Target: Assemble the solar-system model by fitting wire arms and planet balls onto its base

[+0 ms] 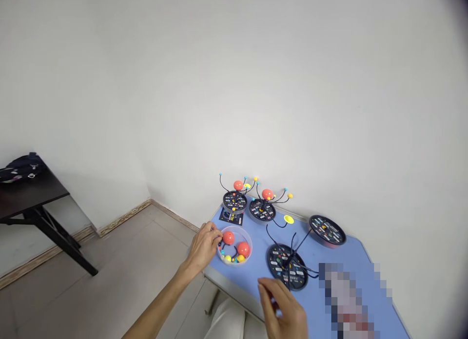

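My left hand is at the left rim of a clear round tray, fingers bent and fingertips together; whether they grip the rim or a small part is hidden. Inside the tray lie two red balls, a yellow ball and several smaller coloured beads. Close to the table's front edge, my right hand is closed in a pinch, and what it holds, if anything, cannot be made out. Just beyond it, a black round base with several bent black rods rests tilted on the table.
Two assembled planet models stand at the back of the blue table, one over a dark printed card. Another round base sits back right. A pixelated patch covers the right front. A black table with a dark bag stands left.
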Available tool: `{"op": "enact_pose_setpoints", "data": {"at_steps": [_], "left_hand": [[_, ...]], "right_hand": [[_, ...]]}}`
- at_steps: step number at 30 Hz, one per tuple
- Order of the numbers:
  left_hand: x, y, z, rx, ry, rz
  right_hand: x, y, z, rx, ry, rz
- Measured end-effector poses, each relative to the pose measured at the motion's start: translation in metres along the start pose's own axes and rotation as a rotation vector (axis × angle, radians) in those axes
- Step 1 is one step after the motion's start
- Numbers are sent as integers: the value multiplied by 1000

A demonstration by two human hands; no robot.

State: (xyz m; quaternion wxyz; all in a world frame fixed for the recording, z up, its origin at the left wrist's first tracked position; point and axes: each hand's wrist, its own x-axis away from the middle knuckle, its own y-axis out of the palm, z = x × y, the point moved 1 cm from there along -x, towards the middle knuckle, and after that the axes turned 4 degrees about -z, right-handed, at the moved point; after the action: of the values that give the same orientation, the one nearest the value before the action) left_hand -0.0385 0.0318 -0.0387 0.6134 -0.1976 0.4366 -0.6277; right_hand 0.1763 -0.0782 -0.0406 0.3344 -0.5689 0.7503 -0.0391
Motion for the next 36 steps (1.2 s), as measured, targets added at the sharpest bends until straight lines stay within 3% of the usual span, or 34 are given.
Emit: {"op": "enact_pose_setpoints", "data": {"at_steps": [2,5,9,17,22,26,31,36], "left_hand": [[0,-1,0,-32,32,-50],[1,0,3,-75,26,-107],[-1,3,-1,-95,3,-143],[-5,4,-7,-141,2,-218],[-6,1,4,-214,-23,-233],[-10,1,7,-232,-25,-257],[-13,0,7,-238,11,-320],[-20,-10,6,-300,17,-323]], "right_hand": [[-25,23,-6,159,-108,-186],[-60,49,-15,663,-108,-455],[-87,71,-23,798,-100,-561],[-97,98,-17,885,-115,-627],[-102,97,-15,787,-109,-607],[-104,86,-12,610,-74,-519],[-101,65,-7,240,64,-330],[-80,47,-9,-200,199,-215]]}}
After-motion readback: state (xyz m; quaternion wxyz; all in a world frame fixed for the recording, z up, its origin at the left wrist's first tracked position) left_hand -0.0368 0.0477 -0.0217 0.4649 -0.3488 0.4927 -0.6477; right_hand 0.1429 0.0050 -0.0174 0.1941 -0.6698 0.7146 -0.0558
